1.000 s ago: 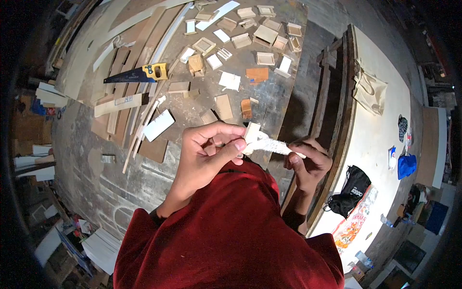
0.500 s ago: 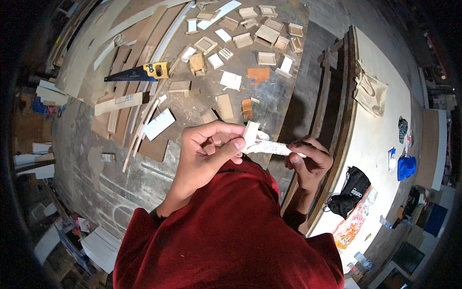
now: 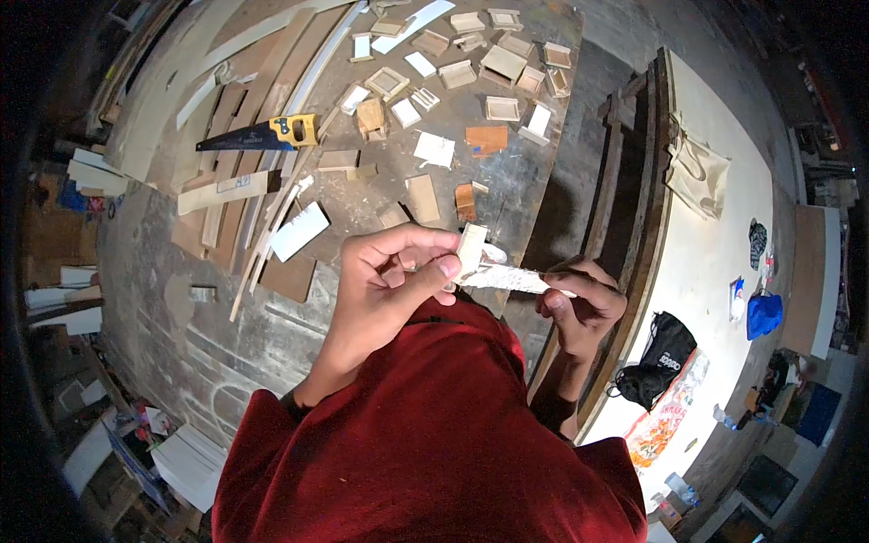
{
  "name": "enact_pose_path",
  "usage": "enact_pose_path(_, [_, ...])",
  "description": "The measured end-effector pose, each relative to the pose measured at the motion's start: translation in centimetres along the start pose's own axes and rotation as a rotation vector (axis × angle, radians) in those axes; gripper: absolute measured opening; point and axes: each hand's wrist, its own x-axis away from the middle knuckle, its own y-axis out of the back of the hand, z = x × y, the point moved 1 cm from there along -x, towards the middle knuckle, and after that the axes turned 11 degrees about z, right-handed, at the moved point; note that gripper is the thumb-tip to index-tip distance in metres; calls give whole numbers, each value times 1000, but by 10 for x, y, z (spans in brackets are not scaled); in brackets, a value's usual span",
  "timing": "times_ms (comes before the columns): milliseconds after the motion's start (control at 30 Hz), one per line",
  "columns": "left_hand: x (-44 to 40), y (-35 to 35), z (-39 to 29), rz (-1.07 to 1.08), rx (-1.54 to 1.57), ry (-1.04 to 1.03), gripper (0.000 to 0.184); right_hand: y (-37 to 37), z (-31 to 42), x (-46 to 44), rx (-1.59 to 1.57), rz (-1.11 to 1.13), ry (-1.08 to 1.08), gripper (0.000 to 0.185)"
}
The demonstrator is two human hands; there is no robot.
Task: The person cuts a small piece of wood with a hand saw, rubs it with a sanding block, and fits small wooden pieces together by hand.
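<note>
In front of my red shirt, my left hand (image 3: 394, 276) pinches a small pale wooden piece (image 3: 472, 246) between thumb and fingertips, holding it slightly tilted. My right hand (image 3: 587, 303) grips one end of a flat, white-smeared strip (image 3: 507, 278). The strip's other end reaches the lower part of the wooden piece; whether they touch I cannot tell. Something whitish sits just behind the two, partly covered by them. Below on the floor, nearest the hands, lie a tan wooden block (image 3: 422, 198) and an orange-brown piece (image 3: 465, 202).
Several small wooden boxes and frames (image 3: 502, 65) are scattered over the floor board. A yellow-handled handsaw (image 3: 262, 134) rests on long planks (image 3: 272, 81) at the left. The white-topped table (image 3: 724, 244) on the right bears a cloth bag (image 3: 697, 172) and a black drawstring bag (image 3: 659, 360).
The small wooden piece has turned slightly in my left hand, showing more of its broad face. Both hands stay in nearly the same place.
</note>
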Motion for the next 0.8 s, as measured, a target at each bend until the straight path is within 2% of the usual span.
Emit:
enact_pose_path(100, [1, -1, 0, 1, 3, 3, 21, -4, -1, 0, -66, -109, -6, 17])
enact_pose_path(167, [1, -2, 0, 8, -5, 1, 21, -5, -2, -5, 65, -43, 91, 20])
enact_pose_path(267, [1, -1, 0, -16, 26, 9, 21, -5, -3, 1, 110, 7, 95, 20])
enact_pose_path(300, [2, 1, 2, -26, 31, 13, 21, -9, 4, 2, 54, -58, -18, 14])
enact_pose_path(433, [3, 1, 3, -33, 32, -4, 20, -6, 1, 9, 51, -56, -3, 15])
enact_pose_path(500, [4, 0, 2, -42, 28, 6, 20, -9, 2, 12, -214, -182, 11, 16])
enact_pose_path(600, [4, -1, 3, -40, 11, 13, 19, -9, -6, 23, -339, -250, -15, 25])
enact_pose_path(800, [6, -3, 5, 5, -49, -26, 20, -16, 0, 7, -306, -221, -241, 33])
